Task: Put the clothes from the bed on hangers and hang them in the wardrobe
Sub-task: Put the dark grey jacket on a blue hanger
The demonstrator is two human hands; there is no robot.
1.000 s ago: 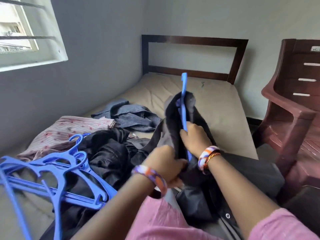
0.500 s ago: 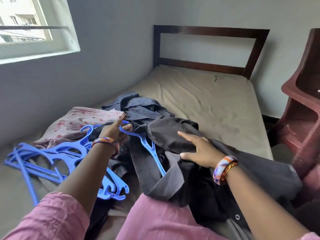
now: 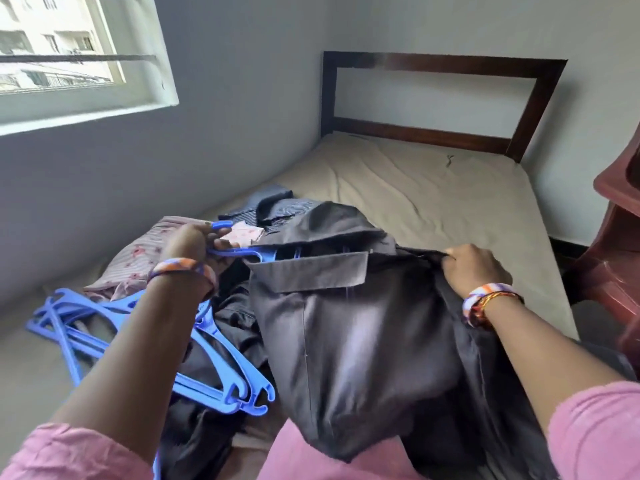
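The left hand (image 3: 194,245) gripped the blue hanger (image 3: 242,252) at nine o'clock while the right hand (image 3: 472,268) pinched the grey garment (image 3: 346,334) at three, spreading it.

The dark grey garment (image 3: 346,334) is matt woven cloth with a faint sheen where light falls on it. The blue hanger (image 3: 239,252) inside it looks like smooth moulded plastic, as does the pile of blue hangers (image 3: 104,337) at eight o'clock. The bed sheet (image 3: 433,195) is matt beige cloth, creased. At twelve o'clock the headboard (image 3: 443,67) is dark polished wood. The chair (image 3: 620,237) at three o'clock is glossy maroon plastic. The striped shirt (image 3: 138,258) is thin soft cloth.
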